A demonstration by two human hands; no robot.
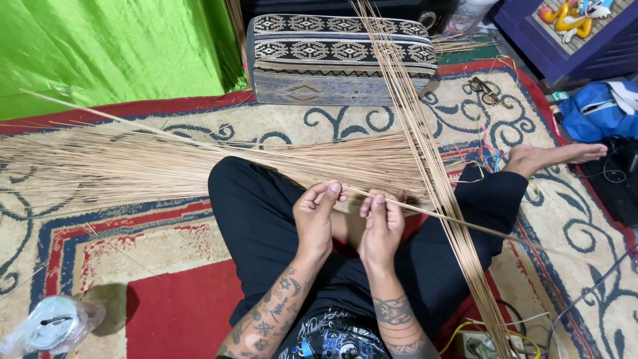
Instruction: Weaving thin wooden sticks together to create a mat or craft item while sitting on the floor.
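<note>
I sit cross-legged on a patterned carpet (pixel 166 246). My left hand (pixel 315 216) and my right hand (pixel 382 223) both pinch one long thin tan stick (pixel 199 143) that runs from the far left across my lap to the right. A wide fan of several similar sticks (pixel 133 166) lies on the carpet in front of my knees. A second bundle of long sticks (pixel 425 153) runs from the top centre down past my right leg.
A patterned black-and-cream cushion (pixel 339 56) sits ahead, green cloth (pixel 106 50) at upper left. Scissors (pixel 484 90) lie on the carpet at right, beside blue fabric (pixel 595 110). A clear plastic bag (pixel 50 326) sits at lower left; cables and a power strip (pixel 482 342) at lower right.
</note>
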